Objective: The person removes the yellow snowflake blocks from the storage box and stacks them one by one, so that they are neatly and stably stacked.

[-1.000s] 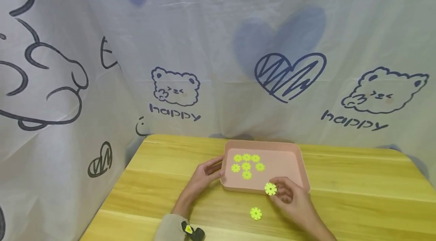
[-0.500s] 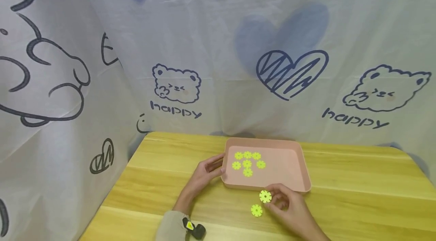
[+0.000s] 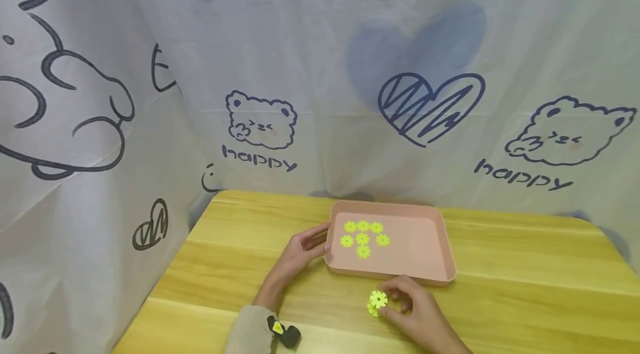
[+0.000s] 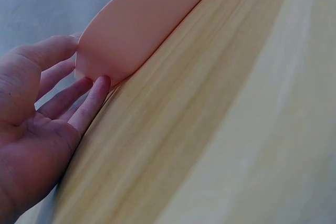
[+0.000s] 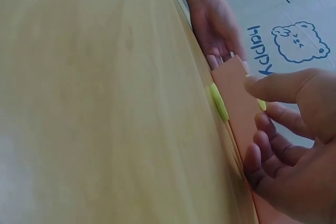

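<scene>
My right hand (image 3: 415, 312) pinches a yellow-green notched plastic disc (image 3: 378, 298) between thumb and fingers, in front of the pink tray. Another such disc (image 3: 372, 310) is partly hidden behind the held one in the head view. The right wrist view shows this second disc (image 5: 219, 103) near the tray's front wall, apart from the held disc (image 5: 263, 105). At the pink tray's (image 3: 420, 243) left end, my left hand (image 3: 296, 257) rests its extended fingers and thumb against the outer side. The left wrist view shows fingertips (image 4: 102, 81) touching the corner wall low down.
Several more notched discs (image 3: 362, 238) lie in the left half of the tray. Under everything is a wood-grain table (image 3: 520, 276). A white cloth (image 3: 320, 65) printed with hearts and bears hangs behind it. A black wrist camera (image 3: 285, 334) sits at the left sleeve.
My right hand has carried the held disc left and toward me, from over the tray's front edge to the disc on the table. My left hand stays at the tray.
</scene>
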A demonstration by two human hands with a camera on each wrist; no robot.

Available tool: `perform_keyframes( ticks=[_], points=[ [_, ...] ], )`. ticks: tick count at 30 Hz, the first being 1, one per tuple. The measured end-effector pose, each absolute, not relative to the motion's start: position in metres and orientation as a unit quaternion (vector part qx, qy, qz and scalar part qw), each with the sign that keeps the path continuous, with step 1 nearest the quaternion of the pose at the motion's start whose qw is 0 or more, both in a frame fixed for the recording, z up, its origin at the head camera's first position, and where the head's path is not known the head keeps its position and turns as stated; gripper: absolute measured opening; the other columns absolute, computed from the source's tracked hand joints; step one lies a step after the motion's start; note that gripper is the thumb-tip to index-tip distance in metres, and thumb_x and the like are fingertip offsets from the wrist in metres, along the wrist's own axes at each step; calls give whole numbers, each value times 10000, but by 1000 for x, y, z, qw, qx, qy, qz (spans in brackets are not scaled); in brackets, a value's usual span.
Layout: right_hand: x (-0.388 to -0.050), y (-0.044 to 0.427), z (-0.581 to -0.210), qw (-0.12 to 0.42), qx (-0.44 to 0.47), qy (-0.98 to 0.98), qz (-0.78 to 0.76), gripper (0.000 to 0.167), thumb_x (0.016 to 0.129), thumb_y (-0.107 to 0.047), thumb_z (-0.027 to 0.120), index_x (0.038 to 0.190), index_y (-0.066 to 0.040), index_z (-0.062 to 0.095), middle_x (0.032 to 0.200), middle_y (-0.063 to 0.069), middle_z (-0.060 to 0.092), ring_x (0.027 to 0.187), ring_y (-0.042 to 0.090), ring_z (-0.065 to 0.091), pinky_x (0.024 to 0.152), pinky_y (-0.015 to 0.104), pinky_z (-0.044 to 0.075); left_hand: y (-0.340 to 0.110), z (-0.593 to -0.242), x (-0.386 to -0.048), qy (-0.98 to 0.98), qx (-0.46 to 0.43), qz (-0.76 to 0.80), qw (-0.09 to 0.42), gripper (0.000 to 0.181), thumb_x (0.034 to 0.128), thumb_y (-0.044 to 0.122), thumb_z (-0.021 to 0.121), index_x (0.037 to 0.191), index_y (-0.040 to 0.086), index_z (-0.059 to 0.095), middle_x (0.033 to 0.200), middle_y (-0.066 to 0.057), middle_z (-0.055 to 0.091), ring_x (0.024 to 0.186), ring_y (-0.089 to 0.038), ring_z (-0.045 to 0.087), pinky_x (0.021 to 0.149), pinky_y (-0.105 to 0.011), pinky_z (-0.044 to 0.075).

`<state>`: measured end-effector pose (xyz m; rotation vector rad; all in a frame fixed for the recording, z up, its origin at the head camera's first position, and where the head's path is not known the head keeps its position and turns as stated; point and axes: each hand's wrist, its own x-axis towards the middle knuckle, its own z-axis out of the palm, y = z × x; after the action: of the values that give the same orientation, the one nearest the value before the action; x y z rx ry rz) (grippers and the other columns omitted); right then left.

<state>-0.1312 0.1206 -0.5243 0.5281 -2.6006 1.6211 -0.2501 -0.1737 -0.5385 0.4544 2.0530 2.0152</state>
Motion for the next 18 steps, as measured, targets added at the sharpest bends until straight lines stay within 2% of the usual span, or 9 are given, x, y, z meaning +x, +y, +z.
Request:
perform_keyframes(
  ticks=[4, 18],
  points=[
    [-132, 120, -527, 3, 167, -841, 514, 287, 822, -184, 876, 1075, -179, 741, 990, -89, 645, 874, 133, 587, 676, 244, 531, -174, -540, -251, 702, 159, 685, 112, 572, 992, 34, 670, 1522, -6, 458, 1570, -179, 441, 1430, -357, 441, 1128, -374, 426],
    [-128, 118, -532, -6, 181, -849, 496, 311, 820, -187, 876, 1085, -157, 717, 1004, -71, 619, 873, 103, 547, 685, 230, 491, -173, -539, -248, 701, 153, 688, 112, 565, 989, 25, 669, 1516, -7, 467, 1561, -190, 450, 1418, -370, 455, 1118, -387, 441]
  ],
)
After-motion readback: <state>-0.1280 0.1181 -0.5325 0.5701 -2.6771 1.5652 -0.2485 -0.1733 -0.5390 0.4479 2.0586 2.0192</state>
